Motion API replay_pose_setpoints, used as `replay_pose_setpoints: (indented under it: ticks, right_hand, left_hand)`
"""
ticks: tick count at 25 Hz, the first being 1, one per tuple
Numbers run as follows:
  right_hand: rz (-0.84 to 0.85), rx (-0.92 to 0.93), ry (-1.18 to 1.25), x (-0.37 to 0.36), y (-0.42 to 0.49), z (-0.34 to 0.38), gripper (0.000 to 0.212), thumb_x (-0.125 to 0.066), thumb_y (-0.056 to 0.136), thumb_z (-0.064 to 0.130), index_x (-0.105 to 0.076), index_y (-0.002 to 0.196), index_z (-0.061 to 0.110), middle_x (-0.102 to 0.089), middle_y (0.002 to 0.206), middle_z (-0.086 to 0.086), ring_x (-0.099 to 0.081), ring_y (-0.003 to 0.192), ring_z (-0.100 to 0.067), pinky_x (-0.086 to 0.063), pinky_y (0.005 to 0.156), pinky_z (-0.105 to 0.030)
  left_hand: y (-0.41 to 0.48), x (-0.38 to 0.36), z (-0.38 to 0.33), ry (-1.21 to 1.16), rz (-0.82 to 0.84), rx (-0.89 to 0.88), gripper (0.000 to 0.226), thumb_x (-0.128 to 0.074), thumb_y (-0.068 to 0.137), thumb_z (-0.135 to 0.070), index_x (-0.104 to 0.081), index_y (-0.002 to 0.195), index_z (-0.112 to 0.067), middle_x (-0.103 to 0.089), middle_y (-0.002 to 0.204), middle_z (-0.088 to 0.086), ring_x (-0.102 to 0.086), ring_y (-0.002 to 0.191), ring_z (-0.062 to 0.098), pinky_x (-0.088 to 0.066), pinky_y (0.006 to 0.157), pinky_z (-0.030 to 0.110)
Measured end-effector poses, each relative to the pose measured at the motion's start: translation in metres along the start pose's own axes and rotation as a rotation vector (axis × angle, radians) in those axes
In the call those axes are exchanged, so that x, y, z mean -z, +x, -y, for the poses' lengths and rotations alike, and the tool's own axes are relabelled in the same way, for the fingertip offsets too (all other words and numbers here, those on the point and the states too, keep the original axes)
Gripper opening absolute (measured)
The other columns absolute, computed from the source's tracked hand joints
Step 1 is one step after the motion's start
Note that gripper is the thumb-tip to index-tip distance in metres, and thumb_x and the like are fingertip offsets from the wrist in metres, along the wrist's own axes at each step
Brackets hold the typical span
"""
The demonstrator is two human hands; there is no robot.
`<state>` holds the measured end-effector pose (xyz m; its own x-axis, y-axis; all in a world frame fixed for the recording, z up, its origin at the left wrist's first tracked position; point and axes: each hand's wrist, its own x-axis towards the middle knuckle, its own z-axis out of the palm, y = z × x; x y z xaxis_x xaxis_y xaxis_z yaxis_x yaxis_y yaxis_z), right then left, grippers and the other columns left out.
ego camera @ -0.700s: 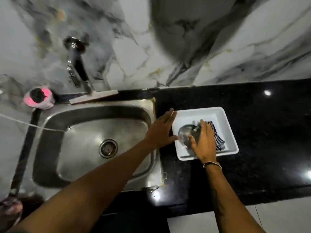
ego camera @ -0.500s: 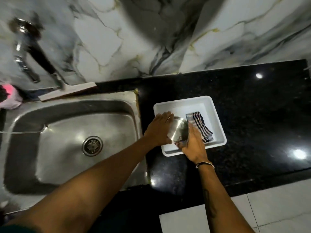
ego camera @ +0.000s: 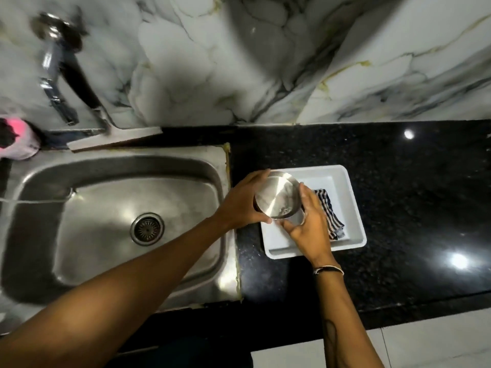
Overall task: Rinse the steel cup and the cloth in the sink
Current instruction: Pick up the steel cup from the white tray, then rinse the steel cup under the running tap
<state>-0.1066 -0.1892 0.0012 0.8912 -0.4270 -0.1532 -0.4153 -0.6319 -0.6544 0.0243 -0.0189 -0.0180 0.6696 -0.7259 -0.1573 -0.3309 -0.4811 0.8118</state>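
Note:
The steel cup [ego camera: 277,194] is lifted above the left end of the white tray [ego camera: 348,192], its round shiny base facing me. My left hand [ego camera: 243,201] grips its left side with fingers curled around it. My right hand [ego camera: 308,224] cups its right and lower side, fingers spread. The striped dark-and-white cloth [ego camera: 330,213] lies folded in the tray, partly hidden under my right hand. The steel sink [ego camera: 79,208] with its round drain [ego camera: 147,228] sits to the left.
A tap [ego camera: 57,67] comes out of the marble wall above the sink's back left. A pink and white container [ego camera: 16,140] stands at the far left. A pale flat scraper [ego camera: 114,138] lies behind the sink. Black granite counter [ego camera: 411,195] surrounds the tray.
The cup has come up out of the tray and now sits between both hands. My left hand moved from the tray's edge onto the cup. The camera view shifted.

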Motion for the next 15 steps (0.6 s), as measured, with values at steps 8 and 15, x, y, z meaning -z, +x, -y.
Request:
replay_pose_setpoints:
  ticks: [8, 15]
  right_hand:
    - [0.307, 0.158, 0.415, -0.108, 0.008, 0.198, 0.106, -0.103, 0.068, 0.02, -0.049, 0.159, 0.022, -0.054, 0.16, 0.011, -0.052, 0.149, -0.004, -0.046, 0.127, -0.041]
    - [0.423, 0.247, 0.371, -0.185, 0.009, 0.294, 0.096, -0.094, 0.079, 0.008, -0.045, 0.158, 0.035, -0.057, 0.16, 0.006, -0.055, 0.147, -0.007, -0.046, 0.127, -0.04]
  left_hand:
    - [-0.147, 0.178, 0.091, -0.27, -0.383, 0.177, 0.12, -0.109, 0.058, -0.01, -0.046, 0.16, -0.004, -0.051, 0.16, 0.013, -0.057, 0.144, 0.023, -0.05, 0.123, 0.043]
    - [-0.208, 0.237, 0.16, -0.337, -0.493, 0.182, 0.123, -0.109, 0.055, -0.031, -0.039, 0.155, -0.041, -0.053, 0.158, -0.009, -0.051, 0.148, 0.011, -0.045, 0.121, 0.031]
